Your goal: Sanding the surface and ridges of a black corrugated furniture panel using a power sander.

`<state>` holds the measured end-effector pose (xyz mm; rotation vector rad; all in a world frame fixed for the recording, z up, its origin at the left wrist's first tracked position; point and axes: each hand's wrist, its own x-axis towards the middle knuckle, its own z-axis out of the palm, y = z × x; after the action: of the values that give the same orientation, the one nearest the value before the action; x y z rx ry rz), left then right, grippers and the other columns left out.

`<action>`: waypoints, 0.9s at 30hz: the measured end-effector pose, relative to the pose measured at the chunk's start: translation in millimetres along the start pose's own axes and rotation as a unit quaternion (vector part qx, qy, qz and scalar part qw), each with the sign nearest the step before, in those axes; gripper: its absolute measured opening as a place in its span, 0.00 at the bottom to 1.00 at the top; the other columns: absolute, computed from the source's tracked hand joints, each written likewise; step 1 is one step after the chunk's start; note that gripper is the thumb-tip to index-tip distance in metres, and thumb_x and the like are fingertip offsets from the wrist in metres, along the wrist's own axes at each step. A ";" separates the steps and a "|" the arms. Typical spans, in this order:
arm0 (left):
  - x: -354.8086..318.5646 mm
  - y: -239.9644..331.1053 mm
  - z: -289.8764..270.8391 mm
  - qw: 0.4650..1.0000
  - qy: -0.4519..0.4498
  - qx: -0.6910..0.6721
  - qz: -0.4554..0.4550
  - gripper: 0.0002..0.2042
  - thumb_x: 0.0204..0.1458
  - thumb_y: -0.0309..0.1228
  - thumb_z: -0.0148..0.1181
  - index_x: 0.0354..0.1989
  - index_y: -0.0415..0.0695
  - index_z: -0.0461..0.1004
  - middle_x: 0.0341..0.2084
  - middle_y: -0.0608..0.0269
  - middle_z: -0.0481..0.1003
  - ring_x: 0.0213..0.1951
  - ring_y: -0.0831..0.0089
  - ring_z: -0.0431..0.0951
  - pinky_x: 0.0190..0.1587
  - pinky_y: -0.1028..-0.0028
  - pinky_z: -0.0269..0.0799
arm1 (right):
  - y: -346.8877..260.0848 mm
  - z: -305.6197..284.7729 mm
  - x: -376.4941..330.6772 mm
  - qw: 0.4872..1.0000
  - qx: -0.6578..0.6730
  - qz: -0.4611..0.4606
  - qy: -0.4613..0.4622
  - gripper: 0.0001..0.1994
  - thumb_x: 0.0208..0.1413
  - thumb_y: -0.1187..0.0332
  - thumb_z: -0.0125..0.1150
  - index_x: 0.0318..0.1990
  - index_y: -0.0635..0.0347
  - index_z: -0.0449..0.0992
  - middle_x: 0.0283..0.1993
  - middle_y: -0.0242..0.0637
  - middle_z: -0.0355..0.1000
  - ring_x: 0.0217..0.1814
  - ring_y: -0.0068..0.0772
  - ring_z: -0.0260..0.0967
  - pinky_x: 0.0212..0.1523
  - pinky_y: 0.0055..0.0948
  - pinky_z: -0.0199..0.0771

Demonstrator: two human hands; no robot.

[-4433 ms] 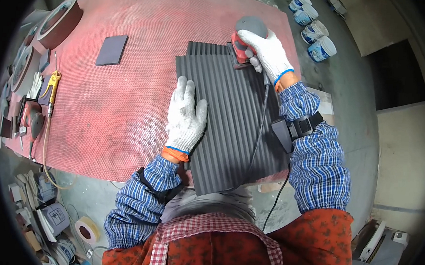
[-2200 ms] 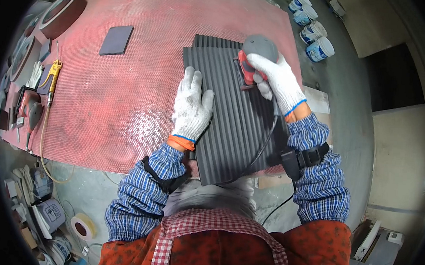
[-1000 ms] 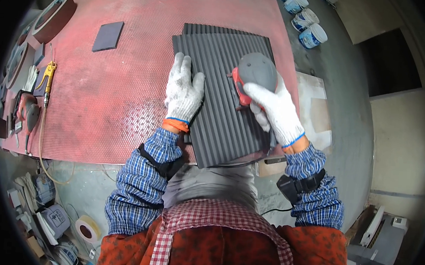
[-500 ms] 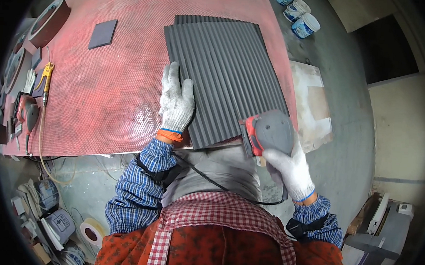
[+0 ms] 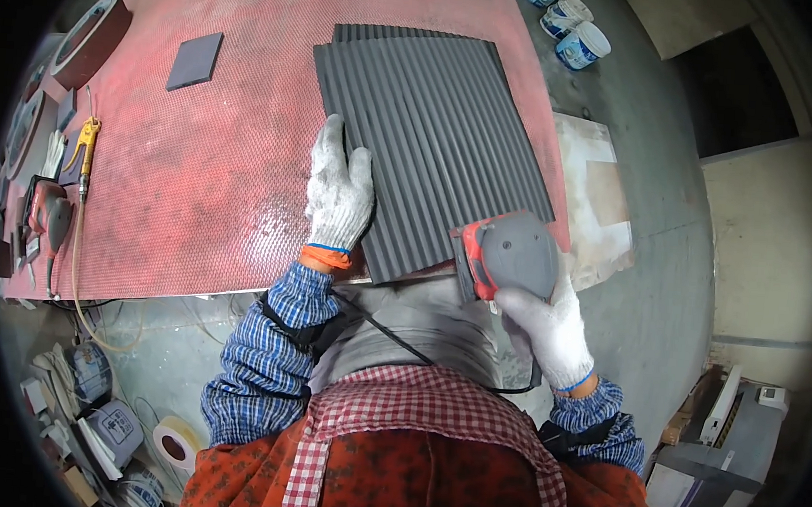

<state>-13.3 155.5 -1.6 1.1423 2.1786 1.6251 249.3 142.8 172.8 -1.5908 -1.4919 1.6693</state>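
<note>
My left hand [image 5: 339,185], in a white knit glove, lies with its fingers stretched along the left edge of a dark grey ribbed panel [image 5: 433,142]. A second ribbed panel [image 5: 374,33] shows beneath it at the far edge. In my gloved right hand [image 5: 552,325] is a red and grey electric sander [image 5: 514,256], gripped around its body. It is tilted at the panel's near right corner; whether its pad touches the panel I cannot tell. A black cord [image 5: 391,333] runs across my lap toward the right.
The panels lie on a red, mesh-textured table [image 5: 224,165]. A grey sanding block [image 5: 195,62] sits farther left. A yellow air gun [image 5: 88,142], another red sander [image 5: 49,214] and sanding belt rolls [image 5: 89,41] line the left edge. Paint buckets [image 5: 582,45] stand at far right.
The sander and my right hand have shifted slightly left. My left hand keeps its place at the panel's edge, and the panel has barely moved.
</note>
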 end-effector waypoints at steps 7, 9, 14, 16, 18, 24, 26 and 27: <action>-6.2 -8.8 1.9 1.000 0.012 0.001 0.014 0.30 0.65 0.34 0.52 0.73 0.31 0.59 0.67 0.30 0.65 0.67 0.36 0.67 0.70 0.54 0.64 | -29.5 17.7 62.7 0.998 0.001 -0.048 -0.035 0.38 0.52 0.64 0.75 0.70 0.61 0.64 0.41 0.33 0.77 0.24 0.15 0.68 0.20 0.19 0.65; -10.0 -13.3 0.1 1.000 0.007 0.009 0.026 0.29 0.65 0.30 0.54 0.72 0.31 0.59 0.67 0.31 0.65 0.68 0.38 0.66 0.71 0.53 0.63 | -38.9 33.9 84.3 0.997 -0.010 -0.067 -0.038 0.36 0.54 0.62 0.74 0.68 0.60 0.65 0.30 0.27 0.73 0.17 0.16 0.63 0.15 0.20 0.61; -9.9 -3.8 3.1 1.000 -0.003 -0.011 0.003 0.30 0.64 0.28 0.55 0.73 0.31 0.57 0.67 0.32 0.65 0.68 0.37 0.66 0.71 0.54 0.63 | -76.7 61.0 143.5 0.992 -0.053 -0.095 -0.058 0.34 0.55 0.58 0.73 0.66 0.60 0.66 0.23 0.28 0.69 0.12 0.16 0.56 0.10 0.22 0.54; -12.4 -17.4 2.9 0.997 0.007 0.049 0.063 0.29 0.64 0.27 0.54 0.72 0.30 0.58 0.68 0.31 0.63 0.68 0.38 0.66 0.71 0.54 0.64 | -93.3 76.4 166.0 0.988 -0.064 -0.120 -0.070 0.32 0.55 0.56 0.73 0.62 0.59 0.67 0.23 0.29 0.69 0.12 0.17 0.58 0.10 0.22 0.55; -15.2 -21.0 3.5 0.987 0.002 0.112 0.113 0.27 0.64 0.24 0.54 0.71 0.29 0.59 0.69 0.31 0.61 0.68 0.38 0.66 0.70 0.55 0.65 | -105.5 87.8 191.5 0.986 -0.069 -0.130 -0.079 0.30 0.55 0.56 0.73 0.60 0.59 0.69 0.22 0.29 0.70 0.12 0.17 0.58 0.10 0.22 0.56; -11.2 1.4 -2.4 1.000 -0.002 -0.011 0.012 0.31 0.63 0.25 0.55 0.74 0.30 0.55 0.67 0.31 0.64 0.68 0.36 0.66 0.71 0.53 0.63 | -134.8 109.1 248.6 0.977 -0.070 -0.171 -0.103 0.26 0.58 0.52 0.72 0.55 0.59 0.72 0.24 0.28 0.70 0.15 0.14 0.61 0.12 0.19 0.57; -13.4 -1.5 -2.1 1.000 -0.001 -0.005 0.017 0.32 0.63 0.24 0.55 0.75 0.30 0.54 0.68 0.30 0.63 0.68 0.36 0.66 0.71 0.53 0.63 | -141.9 116.9 261.9 0.977 -0.072 -0.171 -0.101 0.25 0.58 0.52 0.72 0.55 0.58 0.72 0.24 0.28 0.70 0.15 0.14 0.61 0.13 0.18 0.57; -12.7 -0.2 -1.9 1.000 0.001 -0.005 0.017 0.32 0.63 0.24 0.55 0.75 0.30 0.54 0.68 0.30 0.63 0.68 0.36 0.66 0.71 0.53 0.63 | -146.3 118.3 268.5 0.978 -0.074 -0.170 -0.091 0.25 0.59 0.52 0.71 0.54 0.58 0.72 0.24 0.28 0.70 0.15 0.14 0.61 0.13 0.18 0.58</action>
<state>-5.7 145.5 -4.6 1.1828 2.1612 1.6485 15.6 371.3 147.6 -1.1871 -1.8983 1.5688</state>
